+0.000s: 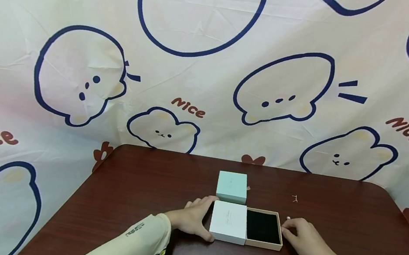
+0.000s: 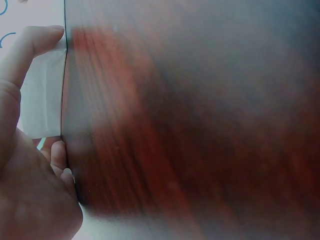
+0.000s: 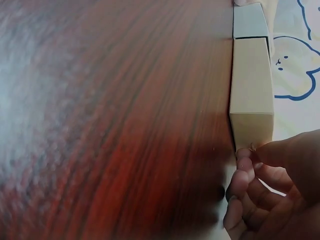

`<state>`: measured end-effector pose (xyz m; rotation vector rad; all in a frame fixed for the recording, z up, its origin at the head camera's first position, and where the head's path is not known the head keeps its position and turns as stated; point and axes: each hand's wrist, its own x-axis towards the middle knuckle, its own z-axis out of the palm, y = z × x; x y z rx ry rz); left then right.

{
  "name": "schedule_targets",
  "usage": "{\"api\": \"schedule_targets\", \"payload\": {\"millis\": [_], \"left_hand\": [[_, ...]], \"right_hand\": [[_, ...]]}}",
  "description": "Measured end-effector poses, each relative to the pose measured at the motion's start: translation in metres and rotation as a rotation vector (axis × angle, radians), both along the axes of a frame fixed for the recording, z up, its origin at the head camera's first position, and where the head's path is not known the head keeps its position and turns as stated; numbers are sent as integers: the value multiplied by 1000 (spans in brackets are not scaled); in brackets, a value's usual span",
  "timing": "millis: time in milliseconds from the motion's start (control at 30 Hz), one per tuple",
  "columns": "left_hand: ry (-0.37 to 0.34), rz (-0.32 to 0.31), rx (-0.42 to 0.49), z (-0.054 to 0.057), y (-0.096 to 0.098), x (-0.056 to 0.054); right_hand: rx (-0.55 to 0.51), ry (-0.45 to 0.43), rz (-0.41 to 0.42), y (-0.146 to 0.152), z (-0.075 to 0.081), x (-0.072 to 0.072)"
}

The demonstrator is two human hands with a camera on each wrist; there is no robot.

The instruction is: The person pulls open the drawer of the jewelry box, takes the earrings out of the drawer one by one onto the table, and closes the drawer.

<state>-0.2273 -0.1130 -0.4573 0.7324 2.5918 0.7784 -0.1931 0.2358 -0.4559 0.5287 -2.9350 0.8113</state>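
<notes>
A white drawer-style jewelry box [image 1: 229,222] lies on the table, its tray [image 1: 260,244] with a black lining [image 1: 263,226] slid out to the right. My left hand [image 1: 195,217] grips the white outer sleeve from its left side, thumb at the front corner and fingers toward the back; in the left wrist view the thumb [image 2: 42,41] rests on the sleeve. At the tray's right end, my right hand [image 1: 303,239] pinches a small pull tab [image 3: 252,147] between thumb and forefinger, its other fingers curled.
Directly behind the white box sits a mint-green box [image 1: 232,187] with a small tab on its right side. Farther right lies a tiny thin piece [image 1: 294,198], and a small whitish bead-like thing [image 1: 288,218] is near my right hand. A printed cloth [image 1: 211,80] hangs behind the brown table [image 1: 165,174].
</notes>
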Motion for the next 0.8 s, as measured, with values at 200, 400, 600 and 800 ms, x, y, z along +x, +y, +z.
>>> {"api": "schedule_targets", "payload": {"millis": [200, 400, 600, 800], "left_hand": [[-2, -2, 0, 0, 0, 0], [-5, -2, -3, 0, 0, 0], [-9, -4, -1, 0, 0, 0], [-5, -5, 1, 0, 0, -1]], "right_hand": [[-54, -41, 31, 2, -1, -3], [-189, -149, 92, 5, -3, -4], [-279, -243, 99, 5, -3, -4], [-324, -280, 106, 5, -2, -4]]}}
